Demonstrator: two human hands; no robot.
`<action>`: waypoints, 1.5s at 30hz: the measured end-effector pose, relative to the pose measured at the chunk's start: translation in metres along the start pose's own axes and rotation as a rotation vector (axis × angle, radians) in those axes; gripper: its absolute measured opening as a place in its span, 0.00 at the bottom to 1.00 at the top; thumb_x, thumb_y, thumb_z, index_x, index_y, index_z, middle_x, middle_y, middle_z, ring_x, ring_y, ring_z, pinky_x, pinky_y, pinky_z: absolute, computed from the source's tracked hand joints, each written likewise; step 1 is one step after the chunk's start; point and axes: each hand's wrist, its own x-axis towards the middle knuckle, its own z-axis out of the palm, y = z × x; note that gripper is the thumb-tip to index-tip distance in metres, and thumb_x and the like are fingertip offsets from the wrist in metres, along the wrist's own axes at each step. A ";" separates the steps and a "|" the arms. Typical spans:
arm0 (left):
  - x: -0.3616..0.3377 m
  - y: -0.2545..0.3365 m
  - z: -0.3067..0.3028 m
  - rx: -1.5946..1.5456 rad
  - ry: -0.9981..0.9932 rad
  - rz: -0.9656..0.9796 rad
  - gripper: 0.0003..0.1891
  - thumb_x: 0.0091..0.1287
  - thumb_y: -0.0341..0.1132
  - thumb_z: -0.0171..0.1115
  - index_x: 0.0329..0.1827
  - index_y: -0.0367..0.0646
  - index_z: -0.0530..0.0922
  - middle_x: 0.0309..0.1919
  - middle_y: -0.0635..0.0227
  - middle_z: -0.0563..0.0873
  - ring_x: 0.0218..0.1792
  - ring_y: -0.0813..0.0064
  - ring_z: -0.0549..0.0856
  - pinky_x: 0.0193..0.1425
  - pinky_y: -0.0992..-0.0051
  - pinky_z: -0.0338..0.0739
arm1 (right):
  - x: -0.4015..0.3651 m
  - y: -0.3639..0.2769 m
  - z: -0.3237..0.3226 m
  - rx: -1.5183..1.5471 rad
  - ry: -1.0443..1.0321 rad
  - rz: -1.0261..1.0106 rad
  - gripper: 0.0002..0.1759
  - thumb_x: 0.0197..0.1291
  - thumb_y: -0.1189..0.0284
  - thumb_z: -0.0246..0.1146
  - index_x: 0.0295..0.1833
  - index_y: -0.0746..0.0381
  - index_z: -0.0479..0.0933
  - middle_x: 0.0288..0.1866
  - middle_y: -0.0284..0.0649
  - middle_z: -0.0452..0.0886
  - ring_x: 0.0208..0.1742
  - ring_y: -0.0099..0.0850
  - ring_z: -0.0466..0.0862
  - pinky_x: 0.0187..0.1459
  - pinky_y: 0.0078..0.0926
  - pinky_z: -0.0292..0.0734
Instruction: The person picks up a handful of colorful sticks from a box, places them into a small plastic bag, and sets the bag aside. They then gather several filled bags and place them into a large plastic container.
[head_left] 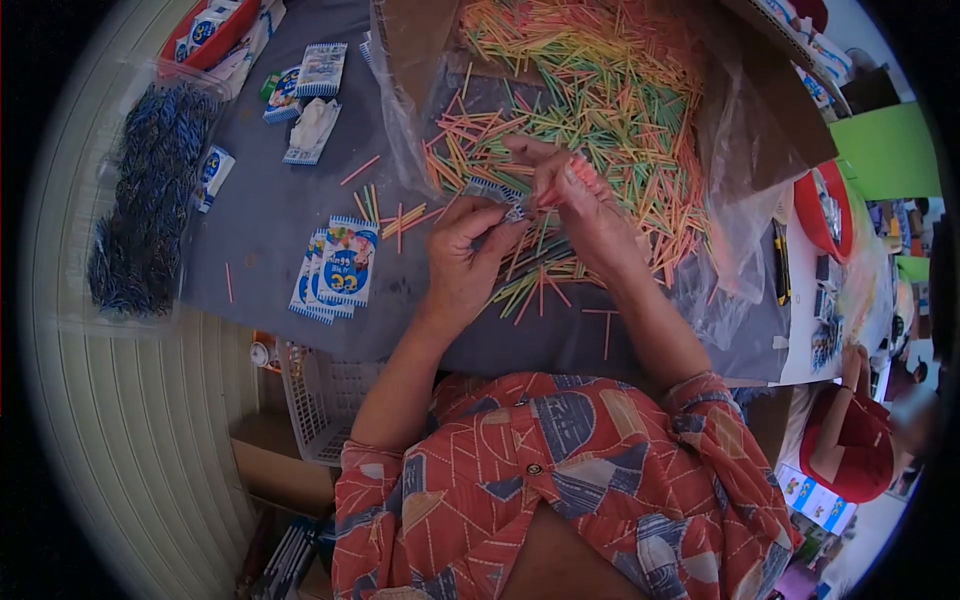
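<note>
My left hand is closed in a pinch on a small clear packet with a blue-and-white striped edge. Just to its right, my right hand has its fingers wrapped round a bunch of pink sticks, whose ends come close to the packet. Both hands are over the near side of a big heap of thin pink, yellow, orange and green sticks. Left of my left hand, several flat blue-and-white packets lie overlapping on the dark table cover.
A cardboard box with plastic lining surrounds the heap. At left stands a clear tray of dark blue twisted pieces. More packets lie at the back left. A yellow-and-black cutter rests near red basket. Another person is at right.
</note>
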 end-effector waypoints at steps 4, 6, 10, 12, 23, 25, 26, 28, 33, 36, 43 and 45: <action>0.002 -0.003 0.000 -0.003 -0.022 -0.024 0.08 0.59 0.22 0.72 0.41 0.34 0.85 0.34 0.65 0.84 0.36 0.75 0.84 0.39 0.77 0.78 | -0.004 0.004 0.013 -0.021 -0.014 0.000 0.18 0.71 0.55 0.57 0.42 0.60 0.77 0.68 0.44 0.73 0.66 0.28 0.70 0.60 0.29 0.65; 0.001 -0.001 0.001 -0.090 -0.023 -0.058 0.08 0.60 0.22 0.71 0.42 0.34 0.85 0.36 0.65 0.84 0.37 0.76 0.84 0.41 0.78 0.78 | -0.002 0.002 0.017 -0.089 -0.038 -0.066 0.19 0.71 0.55 0.57 0.50 0.60 0.77 0.68 0.42 0.72 0.69 0.29 0.69 0.67 0.33 0.63; 0.002 -0.005 0.001 -0.401 -0.013 -0.144 0.10 0.62 0.21 0.69 0.46 0.34 0.84 0.42 0.67 0.83 0.42 0.79 0.83 0.45 0.79 0.79 | 0.002 -0.020 0.024 -0.028 -0.013 0.004 0.23 0.71 0.53 0.56 0.58 0.60 0.75 0.69 0.41 0.71 0.72 0.32 0.67 0.72 0.36 0.58; 0.003 -0.005 0.000 -0.423 -0.020 -0.133 0.10 0.63 0.20 0.68 0.47 0.33 0.84 0.43 0.67 0.83 0.43 0.79 0.83 0.46 0.79 0.79 | 0.005 -0.023 0.023 -0.002 0.016 -0.112 0.28 0.72 0.50 0.53 0.65 0.59 0.73 0.71 0.41 0.69 0.74 0.35 0.65 0.72 0.37 0.58; -0.035 0.039 -0.109 0.574 0.068 -0.149 0.09 0.63 0.23 0.65 0.47 0.34 0.83 0.35 0.61 0.86 0.45 0.69 0.83 0.49 0.71 0.76 | 0.085 -0.030 -0.018 -0.559 -0.066 -0.018 0.20 0.72 0.60 0.56 0.56 0.63 0.81 0.53 0.43 0.83 0.56 0.34 0.82 0.59 0.32 0.73; -0.030 0.045 -0.114 1.058 0.025 -0.029 0.10 0.62 0.25 0.67 0.46 0.35 0.83 0.38 0.60 0.86 0.44 0.64 0.82 0.50 0.68 0.75 | 0.152 -0.012 -0.060 -0.951 0.001 -0.033 0.18 0.70 0.62 0.58 0.53 0.62 0.83 0.45 0.42 0.87 0.47 0.34 0.86 0.51 0.33 0.78; -0.021 0.058 -0.104 1.322 0.082 0.046 0.12 0.60 0.28 0.68 0.47 0.37 0.84 0.41 0.60 0.85 0.43 0.60 0.81 0.49 0.65 0.74 | 0.183 0.000 -0.076 -1.196 0.015 -0.150 0.17 0.68 0.62 0.59 0.52 0.61 0.84 0.41 0.44 0.88 0.45 0.36 0.87 0.48 0.34 0.79; -0.011 0.063 -0.084 1.588 0.148 0.137 0.14 0.58 0.30 0.70 0.47 0.39 0.84 0.43 0.60 0.84 0.42 0.57 0.80 0.48 0.63 0.73 | 0.238 0.010 -0.095 -1.319 0.077 -0.062 0.17 0.68 0.62 0.59 0.53 0.60 0.84 0.44 0.46 0.87 0.45 0.38 0.87 0.48 0.34 0.79; -0.020 0.023 -0.035 0.810 -0.270 0.119 0.15 0.54 0.34 0.72 0.44 0.45 0.82 0.37 0.64 0.78 0.40 0.60 0.80 0.41 0.63 0.74 | 0.330 0.017 -0.106 -1.578 0.199 -0.062 0.24 0.69 0.54 0.57 0.65 0.53 0.77 0.58 0.44 0.84 0.55 0.42 0.83 0.56 0.36 0.78; -0.011 0.015 -0.025 0.791 -0.328 0.099 0.13 0.53 0.33 0.71 0.41 0.45 0.81 0.36 0.65 0.77 0.39 0.62 0.80 0.39 0.64 0.75 | 0.411 0.088 -0.154 -1.156 0.236 -0.213 0.32 0.66 0.49 0.58 0.70 0.53 0.72 0.63 0.44 0.81 0.62 0.38 0.81 0.62 0.37 0.74; -0.006 0.015 -0.024 0.906 -0.414 0.105 0.13 0.54 0.33 0.67 0.43 0.41 0.82 0.35 0.66 0.77 0.36 0.67 0.80 0.34 0.68 0.75 | 0.394 0.113 -0.149 -1.061 0.207 -0.153 0.30 0.68 0.55 0.57 0.71 0.55 0.70 0.63 0.43 0.80 0.62 0.37 0.80 0.63 0.36 0.74; -0.008 0.015 -0.022 0.910 -0.411 0.110 0.14 0.54 0.33 0.66 0.43 0.40 0.82 0.34 0.67 0.77 0.36 0.67 0.81 0.34 0.69 0.75 | 0.388 0.108 -0.150 -1.050 0.203 -0.148 0.29 0.69 0.57 0.56 0.71 0.56 0.69 0.64 0.43 0.80 0.62 0.36 0.80 0.63 0.36 0.74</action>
